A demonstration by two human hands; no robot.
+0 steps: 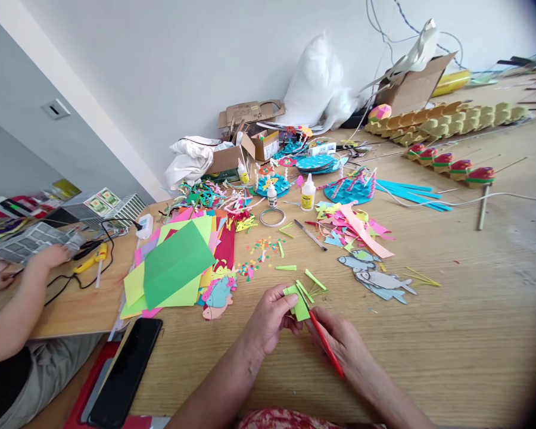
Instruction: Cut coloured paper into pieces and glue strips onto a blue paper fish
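Low in the middle of the head view, my left hand [270,319] pinches a small piece of lime-green paper [301,308]. My right hand [339,336] is closed around red-handled scissors [326,344], whose blades are at the paper with a narrow strip standing off its edge. Just beyond lie several cut green strips [314,277], and another green strip [286,268] is farther left. Paper fish cut-outs [218,298] lie left of my left hand, and grey fish cut-outs [377,277] lie right and beyond my right hand.
Coloured paper sheets [178,262] are stacked at left, near a black phone [125,369]. Glue bottles [308,193], a pen [310,235] and paper scraps [352,226] lie farther back. Painted egg-carton pieces [451,167] sit at right. Another person's arm [22,298] and a yellow glue gun [92,259] are at far left.
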